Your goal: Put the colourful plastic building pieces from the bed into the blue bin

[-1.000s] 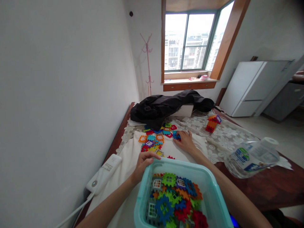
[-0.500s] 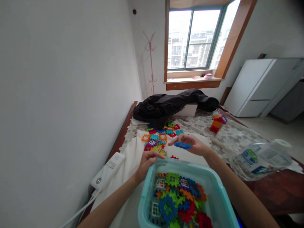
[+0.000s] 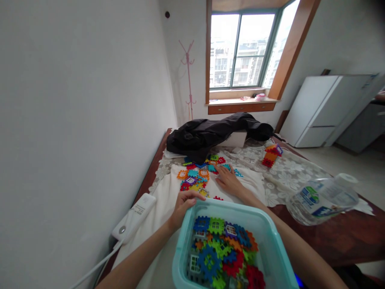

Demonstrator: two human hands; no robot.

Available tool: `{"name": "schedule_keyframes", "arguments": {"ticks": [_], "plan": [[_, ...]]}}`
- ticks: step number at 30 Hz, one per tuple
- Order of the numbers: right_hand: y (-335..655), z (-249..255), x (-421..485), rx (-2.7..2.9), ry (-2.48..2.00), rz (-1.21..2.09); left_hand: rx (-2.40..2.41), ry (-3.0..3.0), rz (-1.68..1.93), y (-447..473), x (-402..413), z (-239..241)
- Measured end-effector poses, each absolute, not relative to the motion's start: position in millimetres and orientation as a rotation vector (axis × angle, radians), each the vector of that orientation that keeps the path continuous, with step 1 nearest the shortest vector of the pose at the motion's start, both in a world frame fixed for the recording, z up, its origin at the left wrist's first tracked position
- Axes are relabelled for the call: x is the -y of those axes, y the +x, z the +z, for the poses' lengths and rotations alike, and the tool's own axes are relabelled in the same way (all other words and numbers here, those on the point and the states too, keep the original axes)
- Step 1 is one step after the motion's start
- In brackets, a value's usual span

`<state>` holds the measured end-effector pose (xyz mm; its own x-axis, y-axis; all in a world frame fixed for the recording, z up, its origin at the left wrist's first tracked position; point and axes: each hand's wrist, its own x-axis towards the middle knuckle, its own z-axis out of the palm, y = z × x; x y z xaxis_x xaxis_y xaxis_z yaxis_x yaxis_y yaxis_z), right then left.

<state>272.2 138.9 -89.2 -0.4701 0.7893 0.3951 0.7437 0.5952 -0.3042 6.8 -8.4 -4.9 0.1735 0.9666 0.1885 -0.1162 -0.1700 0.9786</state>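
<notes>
A light blue plastic bin [image 3: 264, 233] sits close to me, filled with several colourful interlocking building tiles [image 3: 222, 253]. My left hand [image 3: 184, 204] grips the bin's far left rim with curled fingers. My right hand [image 3: 228, 180] reaches forward, fingers stretched flat over the white cloth [image 3: 162, 200], at the edge of a loose pile of tiles [image 3: 197, 176]. A teal tile [image 3: 237, 173] lies just right of its fingertips.
A small block house [image 3: 270, 155] stands on the lace tablecloth at the right. A black jacket [image 3: 210, 134] lies at the table's far end. A plastic water bottle [image 3: 323, 198] is at right, a white power strip [image 3: 134, 216] at left by the wall.
My right hand carried a blue tile back to the bin, left it there, and has reached out again to the pile. My left hand stayed on the rim.
</notes>
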Motion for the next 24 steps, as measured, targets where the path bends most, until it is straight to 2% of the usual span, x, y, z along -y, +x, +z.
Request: {"name": "schedule_keyframes", "arguments": {"ticks": [5, 24], "plan": [[274.4, -89.2, -138.6, 2.335, -1.241, 0.011, -0.929, 1.346, 1.261, 7.5, 11.2, -2.6], [275.6, -77.4, -134.5, 2.263, -1.411, -0.033, -0.972, 1.315, 1.254, 8.4, 13.1, 2.9]]}}
